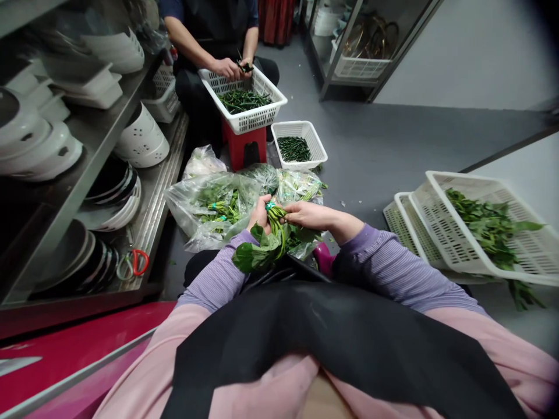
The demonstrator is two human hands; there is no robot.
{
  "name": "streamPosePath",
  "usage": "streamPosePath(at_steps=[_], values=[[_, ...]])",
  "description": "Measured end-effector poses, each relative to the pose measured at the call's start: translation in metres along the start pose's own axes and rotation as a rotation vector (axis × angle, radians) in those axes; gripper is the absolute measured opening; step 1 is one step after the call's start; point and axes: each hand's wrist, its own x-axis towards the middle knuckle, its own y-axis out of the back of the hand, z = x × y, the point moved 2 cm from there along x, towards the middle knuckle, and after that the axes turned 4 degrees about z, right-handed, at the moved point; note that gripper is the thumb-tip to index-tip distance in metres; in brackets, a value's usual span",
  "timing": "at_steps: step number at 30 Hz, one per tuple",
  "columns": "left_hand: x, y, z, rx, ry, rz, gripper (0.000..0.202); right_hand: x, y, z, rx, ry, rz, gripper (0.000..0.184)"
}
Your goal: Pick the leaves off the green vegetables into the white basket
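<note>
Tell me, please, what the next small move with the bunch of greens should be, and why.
Probably use the right hand to work the blue-green tie off the bunch of greens: the tie is wrapped around the stems, the left hand steadies the bunch beside it, and the right hand is at the stems close by.
</note>
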Motion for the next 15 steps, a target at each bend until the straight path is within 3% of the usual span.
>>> streamPosePath(at_steps=[5,11,13,15], values=[[-0.002,-0.002,0.001,0.026,-0.024,0.017,0.038,-0.001,-0.004,-0.001,-0.016,0.031,0.015,0.019],[-0.003,-0.001,0.001,0.069,-0.211,0.156,0.035,-0.002,-0.026,0.002,-0.286,0.032,0.332,0.021],[-0.004,-0.001,0.0,0.081,-0.343,0.178,0.036,0.002,-0.037,0.003,-0.151,0.009,0.446,0.019],[-0.008,-0.002,0.0,0.103,-0.472,0.154,0.036,0.009,-0.045,0.007,0.226,-0.054,0.546,0.018]])
